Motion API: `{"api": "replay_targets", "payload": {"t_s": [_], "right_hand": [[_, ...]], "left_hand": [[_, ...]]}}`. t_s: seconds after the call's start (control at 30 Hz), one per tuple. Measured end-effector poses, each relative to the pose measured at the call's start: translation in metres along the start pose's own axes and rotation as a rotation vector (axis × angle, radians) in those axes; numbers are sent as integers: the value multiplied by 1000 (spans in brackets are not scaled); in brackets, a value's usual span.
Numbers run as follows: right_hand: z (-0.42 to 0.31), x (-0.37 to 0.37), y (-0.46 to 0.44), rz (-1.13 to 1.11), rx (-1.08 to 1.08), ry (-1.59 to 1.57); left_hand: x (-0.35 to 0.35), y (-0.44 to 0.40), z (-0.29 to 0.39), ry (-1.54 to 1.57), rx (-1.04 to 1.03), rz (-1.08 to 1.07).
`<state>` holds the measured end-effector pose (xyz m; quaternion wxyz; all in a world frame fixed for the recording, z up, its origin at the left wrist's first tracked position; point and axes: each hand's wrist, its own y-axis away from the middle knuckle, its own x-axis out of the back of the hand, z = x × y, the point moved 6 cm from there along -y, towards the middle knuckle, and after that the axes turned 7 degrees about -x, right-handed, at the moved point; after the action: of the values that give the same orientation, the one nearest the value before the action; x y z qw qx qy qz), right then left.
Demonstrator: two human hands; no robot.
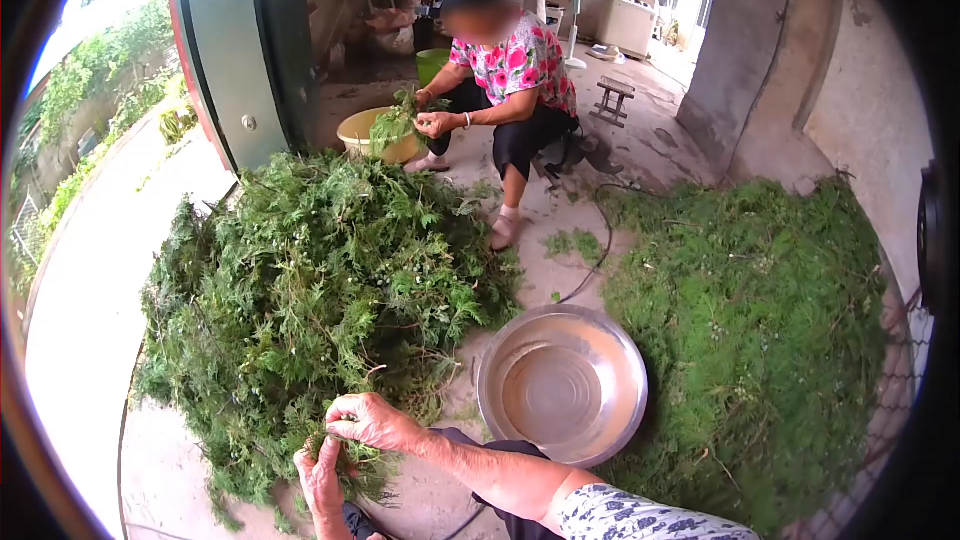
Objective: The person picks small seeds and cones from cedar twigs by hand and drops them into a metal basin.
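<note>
Pinching a sprig with both hands at the near edge of a leafy heap

Gripping a small green sprig between thumb and fingertips of the left hand. Pinching at it too with the right hand, fingers curled in, thumb against them, just above and to the right of the left. Hard to tell whether touching at the fingertips, or where sprig ends and greenery below begins.

Directly beyond both hands: a tall, loose heap of dark green branches, spread over the concrete floor. To the right of the right hand and slightly beyond: a wide metal basin, standing upright. Farther right, past the basin: a second pile, flatter, finer and lighter green. Back along the right arm: a pale sleeve with a dark print.

Well beyond the hands, past the heap: a co-worker in a flowered shirt, seated low, holding a bunch of greenery in both hands over a yellow tub. Farther off again, behind that person: a green bucket, a standing fan, a small stool. Between basin and co-worker: a dark cord lying on the floor, with loose scraps beside it.
</note>
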<state>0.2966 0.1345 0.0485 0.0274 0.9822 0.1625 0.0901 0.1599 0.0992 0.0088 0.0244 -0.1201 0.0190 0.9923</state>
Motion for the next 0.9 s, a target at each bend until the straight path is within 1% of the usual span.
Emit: {"api": "replay_targets", "payload": {"t_s": [0.07, 0.1, 0.17, 0.2, 0.27, 0.3, 0.37, 0.4, 0.47, 0.5, 0.57, 0.6, 0.67, 0.7, 0.73, 0.77, 0.8, 0.83, 0.87, 0.9], "right_hand": [[4, -2, -1, -15, -7, -37], [9, -4, -3, -16, -7, -35], [10, -7, -3, 11, 140, -56], [7, -5, -3, 10, 140, -55], [7, -8, -3, -94, -4, -20], [8, -9, -3, -94, -3, -20], [6, -11, -2, -50, 99, 66], [7, -11, -3, -50, 99, 66], [8, -12, -4, -8, 133, 87], [7, -15, -3, -8, 133, 86], [0, -14, 2, 171, 201, 99], [-3, -16, 6, 239, 252, 125], [-5, -15, 7, 271, 275, 123], [-7, -14, 8, 304, 295, 120], [-8, -10, 9, 316, 263, 58], [0, -9, 6, 334, 234, 76], [4, -5, 7, 334, 184, 61], [4, 1, 8, 324, 138, 43], [5, 6, 10, 330, 129, 17], [2, 9, 11, 363, 217, 69]], "left_hand": [[32, -3, -26, -90, -55, 274], [30, -1, -19, -89, -56, 275], [19, 6, -11, -18, 165, 212], [20, 7, -11, -17, 164, 213], [21, 7, -10, -184, 154, 161], [24, 7, -14, -183, 153, 162], [31, 5, -15, -428, 72, 138], [28, 6, -11, -428, 72, 138], [11, 7, 14, -780, -166, -18], [14, 7, 6, -781, -166, -17], [10, 14, 7, -1205, -663, 9], [7, 14, 11, -1206, -663, 10], [10, 5, 9, -1044, -377, -11], [4, 5, 15, -1048, -376, -9], [1, 4, 18, -925, -317, 44], [-1, 4, 19, -799, -257, 95], [-8, 4, 22, -748, -420, 118], [-9, 1, 10, -294, -48, 129], [-5, -3, 6, -465, -126, 91], [-18, -1, 14, -379, -56, 79]]}}
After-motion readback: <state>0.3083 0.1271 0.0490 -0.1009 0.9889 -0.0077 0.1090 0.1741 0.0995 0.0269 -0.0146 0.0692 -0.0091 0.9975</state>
